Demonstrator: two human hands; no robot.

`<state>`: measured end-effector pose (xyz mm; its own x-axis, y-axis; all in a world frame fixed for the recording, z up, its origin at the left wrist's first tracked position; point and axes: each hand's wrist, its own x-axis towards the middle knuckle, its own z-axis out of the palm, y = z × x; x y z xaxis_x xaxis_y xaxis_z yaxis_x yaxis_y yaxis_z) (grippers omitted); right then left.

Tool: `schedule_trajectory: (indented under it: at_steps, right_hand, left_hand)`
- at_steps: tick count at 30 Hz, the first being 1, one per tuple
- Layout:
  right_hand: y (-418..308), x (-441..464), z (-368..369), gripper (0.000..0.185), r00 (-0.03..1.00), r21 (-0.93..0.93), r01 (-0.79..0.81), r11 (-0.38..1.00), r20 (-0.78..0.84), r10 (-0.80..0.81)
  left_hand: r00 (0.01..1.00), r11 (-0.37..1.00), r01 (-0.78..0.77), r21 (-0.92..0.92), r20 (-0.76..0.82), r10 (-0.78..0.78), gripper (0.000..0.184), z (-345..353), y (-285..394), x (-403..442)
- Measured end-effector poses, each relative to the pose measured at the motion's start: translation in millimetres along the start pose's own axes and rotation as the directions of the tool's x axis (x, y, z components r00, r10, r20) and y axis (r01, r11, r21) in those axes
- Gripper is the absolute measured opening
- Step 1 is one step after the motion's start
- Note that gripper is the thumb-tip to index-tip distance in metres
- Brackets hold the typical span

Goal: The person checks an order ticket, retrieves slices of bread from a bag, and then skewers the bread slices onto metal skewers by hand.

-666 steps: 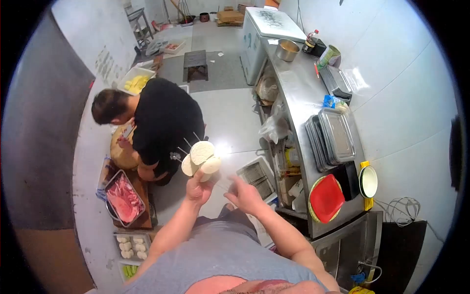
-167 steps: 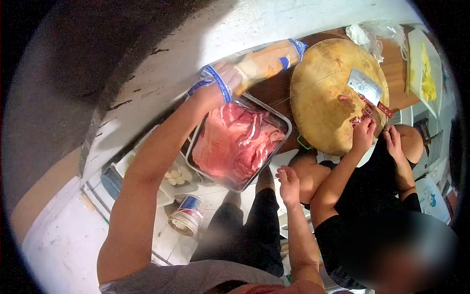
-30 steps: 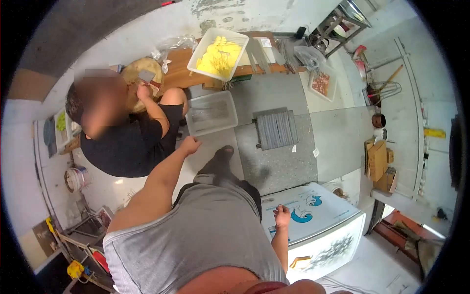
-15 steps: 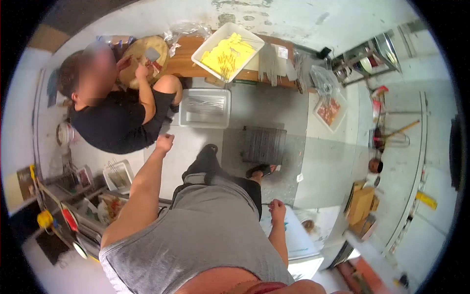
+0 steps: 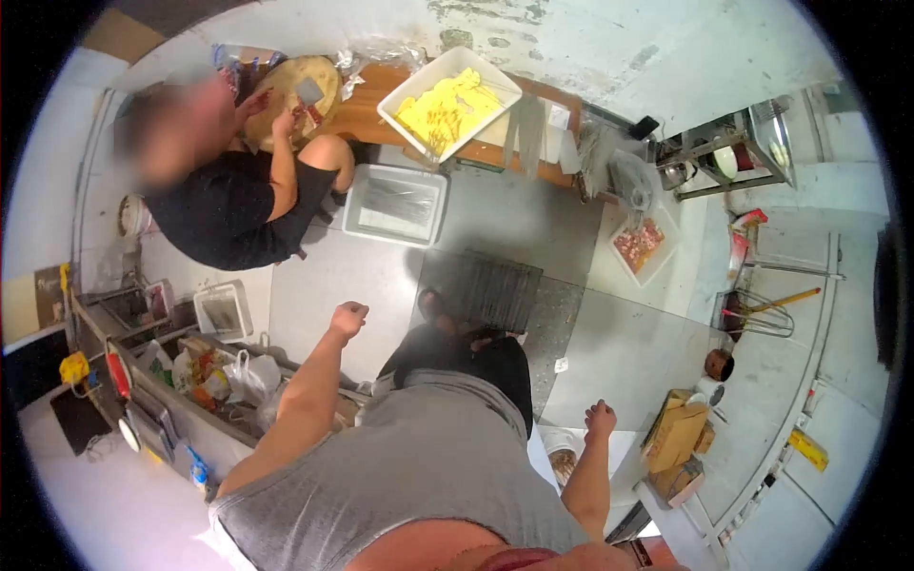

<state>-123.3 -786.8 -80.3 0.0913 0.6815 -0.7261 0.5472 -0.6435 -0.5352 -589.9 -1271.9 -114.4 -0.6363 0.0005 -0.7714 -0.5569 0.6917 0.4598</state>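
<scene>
My left hand hangs over the pale floor tiles with its fingers curled together; whether anything is inside cannot be made out. Off to the right, my right hand is held low with its fingers curled in, and its contents are hidden. Between them, near my feet, stands a dark slatted stool. Beyond my left hand a white tub with thin skewers rests on the floor. A white tray of yellow food lies on the wooden bench.
A co-worker in black sits at a round chopping board with a cleaver. A steel counter with bags on its shelf runs along the left. Cardboard boxes and a tray of meat pieces stand to the right.
My body has moved toward the stool, and the freezer has mostly left the view. My right hand has swung outward to the right. The co-worker stays seated at the board.
</scene>
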Motion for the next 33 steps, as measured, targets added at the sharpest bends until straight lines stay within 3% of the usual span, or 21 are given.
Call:
schedule_trajectory:
  at_steps: [2,3,6,8,11,16,20,22,25,28,31,32,33]
  right_hand:
    - [-25.8,-18.5,37.1,0.026,1.0,0.036,0.02,0.999,0.016,-0.021]
    - [-46.9,-46.7,63.2,0.028,0.998,-0.046,0.023,0.999,0.064,-0.02]
    - [-57.8,-61.5,107.1,0.032,0.939,-0.256,0.095,0.962,0.343,-0.001]
    - [-82.7,-73.7,131.0,0.03,0.921,-0.384,0.104,0.917,0.386,0.057]
    - [-113.9,-58.8,140.1,0.029,0.888,-0.45,0.318,0.834,0.45,-0.096]
    - [-167.9,-18.6,141.8,0.031,0.943,-0.454,0.197,0.869,0.331,-0.041]
    - [-185.2,60.2,134.1,0.032,0.938,-0.529,0.127,0.839,0.34,0.073]
    - [-193.3,111.1,133.9,0.033,0.922,-0.584,0.127,0.802,0.367,0.121]
    - [-211.6,196.1,145.0,0.031,0.87,-0.607,0.149,0.781,0.456,0.189]
    - [-243.9,244.9,151.3,0.026,0.895,-0.507,0.073,0.859,0.414,0.168]
    - [-252.6,287.1,135.5,0.024,0.918,-0.478,-0.016,0.878,0.34,0.202]
    - [-249.5,301.1,129.1,0.023,0.923,-0.485,-0.04,0.873,0.317,0.218]
    - [-244.8,310.8,122.2,0.023,0.92,-0.515,-0.076,0.854,0.294,0.26]
  left_hand:
    - [0.998,0.99,-0.069,0.12,0.015,0.068,0.033,-3.3,-2.6,32.0]
    - [0.992,0.992,-0.124,-0.002,-0.015,0.124,0.033,-6.1,3.7,37.9]
    - [0.993,0.963,-0.058,-0.264,-0.114,0.028,0.034,-15.3,27.8,48.0]
    - [0.994,0.952,-0.037,-0.305,-0.109,0.004,0.033,-17.0,39.8,47.9]
    - [0.994,0.953,0.001,-0.303,-0.103,-0.034,0.034,-2.3,40.7,51.2]
    - [0.993,0.986,-0.021,-0.164,-0.115,0.002,0.031,68.0,47.3,65.0]
    - [0.999,0.967,0.036,-0.253,-0.007,-0.039,0.027,127.6,157.2,52.8]
    - [0.998,0.994,-0.044,-0.101,-0.051,0.039,0.031,182.1,162.3,100.7]
    - [0.997,0.977,0.075,-0.2,-0.019,-0.081,0.032,226.3,258.0,118.1]
    - [0.991,0.981,-0.074,0.179,-0.099,0.093,0.037,281.7,294.4,194.7]
    - [0.999,0.971,-0.001,0.24,-0.035,0.01,0.036,307.5,365.4,265.3]
    - [0.984,0.942,-0.142,0.305,-0.058,0.167,0.035,319.1,370.7,295.3]
    - [0.988,0.954,-0.115,0.278,-0.067,0.139,0.034,329.4,377.6,326.9]
